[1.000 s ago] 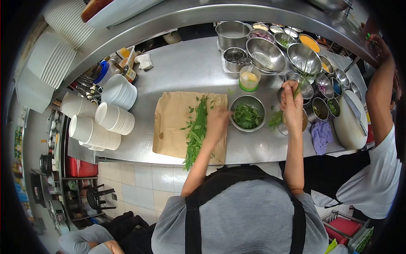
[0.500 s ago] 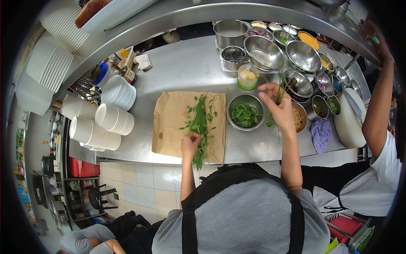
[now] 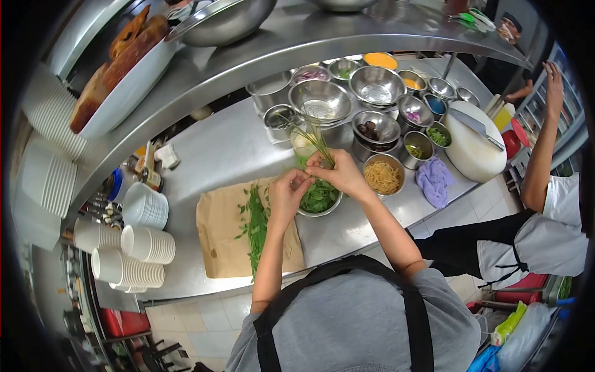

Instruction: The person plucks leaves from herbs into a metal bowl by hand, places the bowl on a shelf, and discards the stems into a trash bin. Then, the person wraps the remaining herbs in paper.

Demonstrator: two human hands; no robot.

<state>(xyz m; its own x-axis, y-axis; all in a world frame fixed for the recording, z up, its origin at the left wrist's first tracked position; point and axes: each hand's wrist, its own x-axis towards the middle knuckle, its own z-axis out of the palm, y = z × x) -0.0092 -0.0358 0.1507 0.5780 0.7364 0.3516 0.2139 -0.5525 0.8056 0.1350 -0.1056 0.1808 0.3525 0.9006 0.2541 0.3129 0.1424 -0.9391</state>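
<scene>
**Hand Positions and Clearances at the Greens Bowl**

Directions are read from the bowl (image 3: 321, 199); 12 o'clock is the far side. The 2 hands meet over its 12 o'clock side. The right hand (image 3: 339, 172) pinches a few long stems (image 3: 317, 142), tips pointing to 11 o'clock. The left hand (image 3: 290, 191) has its fingertips drawn together against the right's; whether it grips anything cannot be told.

At 8 o'clock, herbs (image 3: 255, 226) lie on brown paper (image 3: 217, 239), reaching its front edge. At 2 o'clock stands the noodle pot (image 3: 383, 176); at 3 o'clock, a cloth (image 3: 435, 183) near the counter's (image 3: 229, 155) front edge. Bare steel: a broad area at 10 o'clock, a narrow strip at 4 o'clock.
</scene>
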